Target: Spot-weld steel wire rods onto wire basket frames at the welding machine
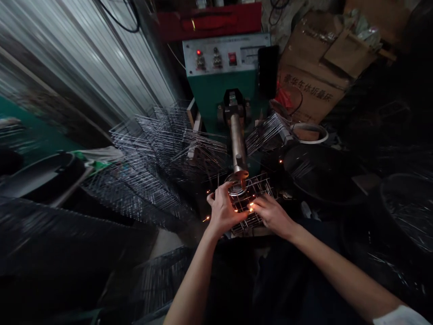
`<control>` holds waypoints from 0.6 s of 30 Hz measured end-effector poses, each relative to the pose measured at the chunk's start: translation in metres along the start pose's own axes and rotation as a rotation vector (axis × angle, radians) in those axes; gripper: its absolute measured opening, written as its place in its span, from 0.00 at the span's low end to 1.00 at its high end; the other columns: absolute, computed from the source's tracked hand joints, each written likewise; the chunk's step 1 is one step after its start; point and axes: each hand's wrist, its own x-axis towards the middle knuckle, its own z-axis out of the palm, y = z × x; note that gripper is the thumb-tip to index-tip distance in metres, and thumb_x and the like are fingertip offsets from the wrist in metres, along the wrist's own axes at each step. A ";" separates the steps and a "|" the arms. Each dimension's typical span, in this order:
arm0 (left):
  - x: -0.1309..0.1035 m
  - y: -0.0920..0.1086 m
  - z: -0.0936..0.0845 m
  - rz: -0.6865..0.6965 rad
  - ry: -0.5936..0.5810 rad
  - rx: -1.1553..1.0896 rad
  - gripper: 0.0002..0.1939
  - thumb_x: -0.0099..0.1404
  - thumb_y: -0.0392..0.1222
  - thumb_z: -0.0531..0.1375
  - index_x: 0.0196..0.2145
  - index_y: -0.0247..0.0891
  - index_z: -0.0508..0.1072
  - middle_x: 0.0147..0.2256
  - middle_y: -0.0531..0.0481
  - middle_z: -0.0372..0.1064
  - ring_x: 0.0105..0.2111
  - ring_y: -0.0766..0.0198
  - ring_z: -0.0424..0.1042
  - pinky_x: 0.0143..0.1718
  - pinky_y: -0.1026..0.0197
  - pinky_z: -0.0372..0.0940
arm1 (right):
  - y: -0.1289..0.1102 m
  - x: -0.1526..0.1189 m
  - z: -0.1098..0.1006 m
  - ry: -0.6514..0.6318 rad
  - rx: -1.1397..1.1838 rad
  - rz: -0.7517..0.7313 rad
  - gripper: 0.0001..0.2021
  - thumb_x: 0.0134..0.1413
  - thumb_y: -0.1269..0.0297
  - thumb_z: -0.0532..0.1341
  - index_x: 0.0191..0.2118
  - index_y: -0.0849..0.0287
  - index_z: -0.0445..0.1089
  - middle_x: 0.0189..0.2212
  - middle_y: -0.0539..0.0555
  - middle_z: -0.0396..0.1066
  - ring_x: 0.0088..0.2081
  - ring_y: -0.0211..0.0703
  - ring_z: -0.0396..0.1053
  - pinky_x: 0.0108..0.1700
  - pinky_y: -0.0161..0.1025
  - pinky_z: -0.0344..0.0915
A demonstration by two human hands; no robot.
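Note:
A small wire rack (263,184), a grid of crossing metal wires, lies under the copper-coloured tip of a spot welder's arm (238,143). A round metal ring (237,191) sits on its left part, just below the tip. My left hand (223,210) grips the rack's near left side, fingers curled by the ring and thumb stretched along the near edge. On the near right side, my right hand (272,215) pinches the rack's wires. Orange sparks (251,206) glow between the hands, and others fly to both sides. My fingers partly hide the rack.
Behind stands the green welding machine (225,58), with knobs, a red light and a dark phone-like slab. Stacked wire grids (152,140) crowd the left. Bundled wire pieces (269,133), a dark basin (321,174) and cardboard boxes (311,67) are at the right.

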 end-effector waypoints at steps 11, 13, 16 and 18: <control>0.035 -0.011 -0.007 0.008 -0.054 0.046 0.51 0.45 0.54 0.71 0.61 0.43 0.51 0.57 0.39 0.65 0.55 0.43 0.65 0.55 0.40 0.51 | 0.020 0.022 0.016 0.168 -0.058 0.107 0.07 0.67 0.68 0.57 0.44 0.59 0.72 0.41 0.60 0.69 0.46 0.52 0.63 0.50 0.47 0.65; 0.042 -0.012 -0.008 0.000 -0.054 0.056 0.53 0.44 0.54 0.72 0.61 0.42 0.50 0.57 0.38 0.64 0.56 0.42 0.65 0.55 0.40 0.52 | 0.024 0.027 0.018 0.157 -0.098 0.129 0.06 0.66 0.68 0.58 0.43 0.60 0.72 0.40 0.60 0.69 0.46 0.54 0.62 0.49 0.48 0.65; 0.056 -0.015 -0.010 -0.017 -0.079 0.069 0.54 0.42 0.53 0.72 0.61 0.42 0.50 0.57 0.38 0.64 0.56 0.40 0.64 0.55 0.38 0.53 | 0.032 0.039 0.017 0.131 -0.089 0.157 0.05 0.64 0.70 0.59 0.41 0.60 0.73 0.38 0.60 0.70 0.43 0.53 0.63 0.47 0.47 0.66; 0.063 -0.017 -0.010 -0.009 -0.094 0.074 0.53 0.43 0.53 0.72 0.61 0.41 0.51 0.57 0.38 0.64 0.56 0.41 0.64 0.54 0.39 0.53 | 0.036 0.044 0.013 0.140 0.005 0.130 0.05 0.64 0.71 0.60 0.40 0.59 0.73 0.37 0.59 0.71 0.43 0.51 0.65 0.46 0.46 0.67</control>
